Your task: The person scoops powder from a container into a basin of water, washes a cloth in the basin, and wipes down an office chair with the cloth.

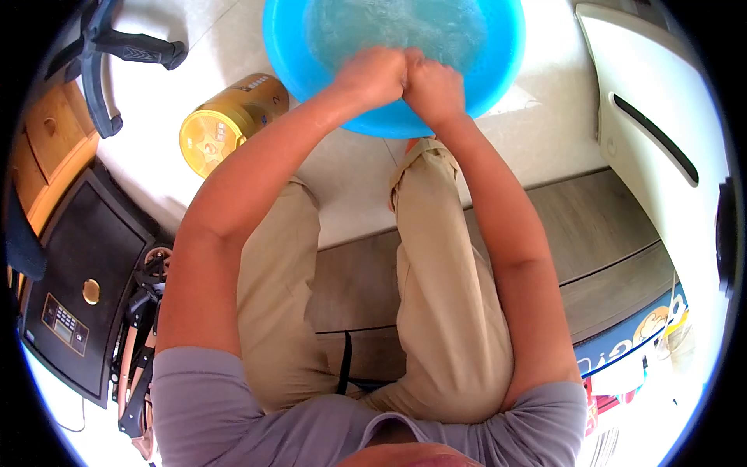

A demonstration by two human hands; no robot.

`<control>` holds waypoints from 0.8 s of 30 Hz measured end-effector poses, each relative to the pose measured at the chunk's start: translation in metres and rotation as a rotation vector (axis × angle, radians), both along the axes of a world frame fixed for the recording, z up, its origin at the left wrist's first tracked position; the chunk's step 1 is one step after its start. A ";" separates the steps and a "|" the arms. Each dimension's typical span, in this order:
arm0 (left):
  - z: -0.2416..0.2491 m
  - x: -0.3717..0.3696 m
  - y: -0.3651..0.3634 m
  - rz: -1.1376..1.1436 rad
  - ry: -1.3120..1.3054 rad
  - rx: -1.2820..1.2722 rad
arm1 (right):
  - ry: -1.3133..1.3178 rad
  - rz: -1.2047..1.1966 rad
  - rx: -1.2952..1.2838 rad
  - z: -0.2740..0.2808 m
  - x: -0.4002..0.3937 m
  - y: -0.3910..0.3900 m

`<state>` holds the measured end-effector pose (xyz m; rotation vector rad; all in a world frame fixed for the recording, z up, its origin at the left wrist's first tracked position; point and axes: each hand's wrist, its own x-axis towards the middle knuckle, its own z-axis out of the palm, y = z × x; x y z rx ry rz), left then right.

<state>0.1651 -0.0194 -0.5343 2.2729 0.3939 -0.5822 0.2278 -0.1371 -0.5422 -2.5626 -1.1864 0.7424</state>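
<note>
A blue basin [507, 54] with cloudy, rippling water [397, 27] stands on the floor in front of me. Over its near side my left hand [375, 75] is closed in a fist. My right hand [434, 87], also closed, presses against it at the knuckles. Whatever the fingers may hold is hidden between them or too small to make out. The left fist is a little smeared by motion. Both forearms reach forward above my knees.
A yellow canister [212, 142] lies on its side left of the basin. Farther left are a black chair base [97, 47], wooden drawers [54, 128] and a black safe [89, 272] with a keypad. A white panel [654, 86] with a dark slot stands at the right.
</note>
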 end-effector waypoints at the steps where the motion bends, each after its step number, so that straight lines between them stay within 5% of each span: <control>1: -0.003 0.000 -0.001 0.034 0.013 -0.052 | -0.046 0.027 0.028 -0.003 0.001 -0.003; 5: 0.003 -0.004 -0.001 0.183 0.265 -0.314 | -0.084 0.107 0.197 -0.006 0.002 -0.012; 8: 0.017 -0.033 0.003 0.370 0.137 -0.644 | -0.033 0.078 0.328 0.004 0.001 -0.020; 14: 0.076 -0.071 0.046 0.248 0.007 -0.385 | 0.050 -0.138 0.500 0.015 0.002 -0.055; 17: 0.095 -0.105 0.068 0.303 -0.103 -0.233 | -0.282 -0.371 0.446 0.030 0.011 -0.065; 19: 0.106 -0.126 0.085 0.193 -0.193 0.186 | -0.231 -0.622 0.522 0.014 0.018 -0.074; 21: 0.110 -0.147 0.102 0.199 -0.220 0.451 | 0.427 -0.875 0.540 0.014 0.028 -0.082; 23: 0.105 -0.167 0.118 0.287 -0.160 0.613 | 0.676 -1.271 0.656 0.027 0.025 -0.070; 24: 0.102 -0.176 0.123 0.466 -0.099 0.444 | 0.674 -1.252 0.670 0.026 0.027 -0.070</control>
